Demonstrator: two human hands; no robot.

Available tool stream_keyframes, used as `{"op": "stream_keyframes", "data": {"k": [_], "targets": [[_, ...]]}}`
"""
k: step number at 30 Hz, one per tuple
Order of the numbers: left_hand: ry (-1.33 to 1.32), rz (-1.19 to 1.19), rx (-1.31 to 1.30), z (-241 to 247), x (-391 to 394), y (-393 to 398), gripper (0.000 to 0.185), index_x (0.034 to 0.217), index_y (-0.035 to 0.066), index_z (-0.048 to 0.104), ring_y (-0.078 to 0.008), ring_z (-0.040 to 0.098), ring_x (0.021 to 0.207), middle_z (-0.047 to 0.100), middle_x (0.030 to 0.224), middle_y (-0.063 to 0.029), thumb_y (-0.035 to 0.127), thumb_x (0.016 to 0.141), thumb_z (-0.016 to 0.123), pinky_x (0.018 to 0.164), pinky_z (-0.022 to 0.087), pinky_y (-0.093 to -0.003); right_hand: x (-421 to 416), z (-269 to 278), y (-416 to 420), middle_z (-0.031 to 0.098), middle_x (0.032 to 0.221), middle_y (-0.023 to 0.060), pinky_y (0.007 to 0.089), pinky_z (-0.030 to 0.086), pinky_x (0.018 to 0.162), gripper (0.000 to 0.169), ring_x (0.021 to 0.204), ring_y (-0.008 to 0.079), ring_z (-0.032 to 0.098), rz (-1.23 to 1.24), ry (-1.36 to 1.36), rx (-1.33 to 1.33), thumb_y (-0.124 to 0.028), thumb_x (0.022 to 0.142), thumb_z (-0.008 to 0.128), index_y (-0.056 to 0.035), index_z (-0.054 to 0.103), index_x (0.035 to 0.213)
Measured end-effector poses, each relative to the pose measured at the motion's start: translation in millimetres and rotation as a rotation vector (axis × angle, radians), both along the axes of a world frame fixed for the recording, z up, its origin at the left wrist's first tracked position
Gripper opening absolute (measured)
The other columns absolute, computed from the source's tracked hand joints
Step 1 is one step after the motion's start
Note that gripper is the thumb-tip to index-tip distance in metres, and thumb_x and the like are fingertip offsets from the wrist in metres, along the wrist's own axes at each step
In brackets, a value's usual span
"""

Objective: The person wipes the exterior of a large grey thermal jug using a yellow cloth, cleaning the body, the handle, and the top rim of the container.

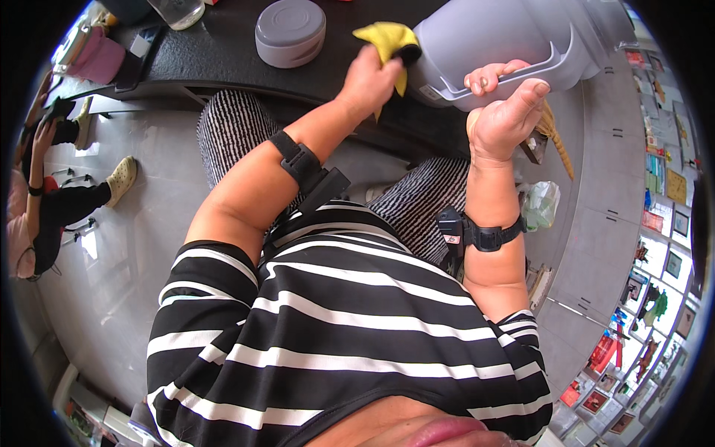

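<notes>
A large light-grey plastic vessel [491,39] lies tilted at the right end of the dark tabletop [218,56]. The fingers of my right hand [503,114] curl around its moulded handle [514,84], with the palm turned up and the thumb outward. My left hand [368,78] grips a yellow cloth [385,39] close to the vessel's lower end. A small black round part [409,53] shows beside the cloth; whether it belongs to the vessel I cannot tell. The left fingertips are partly hidden and blurred.
On the tabletop stand a grey oval lidded box [290,33], a clear glass container [180,12] and a pink item [98,56] beside a dark flat device [137,58]. Another person [33,207] sits at the left. Grey cabinets [603,184] and a plastic bag [539,204] are at right.
</notes>
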State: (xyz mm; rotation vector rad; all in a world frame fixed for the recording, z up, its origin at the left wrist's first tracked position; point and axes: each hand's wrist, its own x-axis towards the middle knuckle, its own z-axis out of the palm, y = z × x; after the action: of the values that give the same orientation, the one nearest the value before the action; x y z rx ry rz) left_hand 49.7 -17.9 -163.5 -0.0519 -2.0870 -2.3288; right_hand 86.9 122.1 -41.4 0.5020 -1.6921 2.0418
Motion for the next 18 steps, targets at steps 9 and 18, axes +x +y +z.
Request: {"op": "stream_keyframes", "data": {"k": [9,18], "targets": [[0.227,-0.184,-0.276,-9.7,59.4,34.4,0.041,0.121,-0.002,0.054,-0.0347,0.059,0.11,0.06,0.113,-0.0258,0.019,0.087,0.064,0.094,0.046,-0.0395,-0.6,-4.1,-4.3,0.048,0.071,0.0069,0.0322,0.044,0.059,0.047,0.061,0.0168,0.049,-0.035,-0.012,-0.022,-0.051,0.101,0.04,-0.0041,0.045,0.096],[-0.12,-0.39,-0.048,2.7,44.8,38.8,0.028,0.11,-0.005,0.06,-0.0141,0.059,0.08,0.064,0.086,-0.0057,0.01,0.086,0.056,0.074,0.049,-0.0329,3.4,6.0,7.6,0.045,0.063,0.0064,0.0357,0.041,0.058,0.054,0.055,0.0178,0.042,-0.008,-0.104,0.009,-0.06,0.096,0.043,-0.0066,0.048,0.092]]}}
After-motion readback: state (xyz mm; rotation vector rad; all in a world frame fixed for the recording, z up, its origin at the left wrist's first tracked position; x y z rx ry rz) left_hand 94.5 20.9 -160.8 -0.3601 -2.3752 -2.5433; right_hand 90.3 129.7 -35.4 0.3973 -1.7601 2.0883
